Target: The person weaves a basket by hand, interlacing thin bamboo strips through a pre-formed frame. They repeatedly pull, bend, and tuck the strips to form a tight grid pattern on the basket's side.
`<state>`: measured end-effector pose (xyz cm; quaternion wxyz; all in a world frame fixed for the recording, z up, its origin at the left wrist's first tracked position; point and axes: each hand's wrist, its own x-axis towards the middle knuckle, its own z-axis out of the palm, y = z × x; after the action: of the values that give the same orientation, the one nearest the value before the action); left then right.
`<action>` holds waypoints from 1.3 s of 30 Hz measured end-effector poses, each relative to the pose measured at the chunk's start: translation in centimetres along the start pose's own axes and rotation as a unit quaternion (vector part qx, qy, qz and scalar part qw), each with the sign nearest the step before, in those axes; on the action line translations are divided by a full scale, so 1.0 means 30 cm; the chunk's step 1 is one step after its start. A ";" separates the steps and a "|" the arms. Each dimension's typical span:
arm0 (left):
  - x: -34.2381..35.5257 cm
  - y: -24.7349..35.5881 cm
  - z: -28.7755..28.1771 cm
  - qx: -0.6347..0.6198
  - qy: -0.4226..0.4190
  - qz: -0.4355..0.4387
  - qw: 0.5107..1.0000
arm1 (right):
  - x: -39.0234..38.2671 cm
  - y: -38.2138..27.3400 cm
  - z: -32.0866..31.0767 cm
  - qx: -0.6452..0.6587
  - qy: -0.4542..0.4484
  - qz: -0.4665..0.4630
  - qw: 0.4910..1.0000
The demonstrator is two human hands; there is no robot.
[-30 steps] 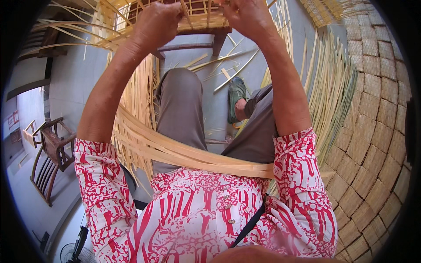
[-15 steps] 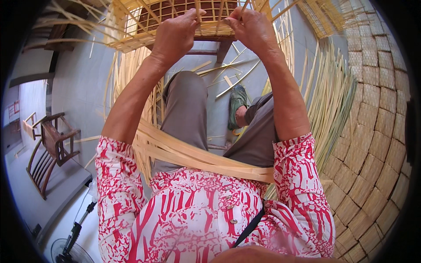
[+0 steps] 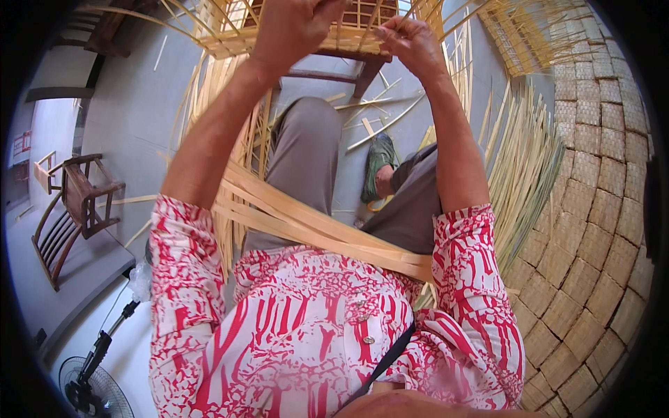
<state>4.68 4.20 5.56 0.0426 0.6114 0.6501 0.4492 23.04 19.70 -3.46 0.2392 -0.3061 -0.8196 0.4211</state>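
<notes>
Openwork bamboo basket (image 3: 359, 37) on brown wooden stool (image 3: 365, 75), stool visible through mesh. Left hand (image 3: 296, 28), right hand (image 3: 416, 47) at near wall; fingers bent, can't tell whether gripping.

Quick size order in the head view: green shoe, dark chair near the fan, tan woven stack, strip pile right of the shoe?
1. Tan woven stack
2. Strip pile
3. Dark chair
4. Green shoe

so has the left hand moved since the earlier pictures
Yes, since the first picture the left hand has shifted to the person's right, judged against the stool leg.
</notes>
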 end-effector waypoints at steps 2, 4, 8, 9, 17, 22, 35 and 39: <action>0.044 0.025 -0.016 -0.002 -0.004 0.061 0.998 | 0.006 0.000 0.005 0.034 -0.012 0.026 0.999; 0.048 0.034 -0.001 -0.010 0.010 0.049 0.999 | 0.004 0.007 0.010 0.031 0.009 0.000 0.999; 0.055 0.006 0.019 -0.066 0.006 0.059 0.996 | 0.000 -0.025 -0.004 0.074 -0.016 -0.018 0.997; 0.048 -0.039 0.051 -0.094 0.024 0.095 0.991 | -0.003 -0.017 0.000 0.070 -0.004 -0.028 0.997; 0.057 -0.073 0.040 0.030 0.057 0.123 0.990 | -0.007 -0.044 -0.008 0.057 -0.004 0.028 0.998; 0.002 -0.033 0.005 0.053 0.126 0.155 0.978 | 0.009 -0.025 -0.003 0.097 0.036 0.020 0.994; -0.214 -0.681 -0.151 -0.143 0.282 -0.114 0.942 | -0.011 -0.056 -0.033 0.157 0.089 0.058 0.982; -0.065 -0.754 -0.109 -0.101 0.271 -0.052 0.956 | -0.022 -0.046 -0.036 0.127 0.076 0.045 0.988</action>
<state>-13.94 4.24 -7.87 -0.0507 0.4242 0.6197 0.6584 23.79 19.18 -1.83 0.3187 -0.3408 -0.7242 0.5078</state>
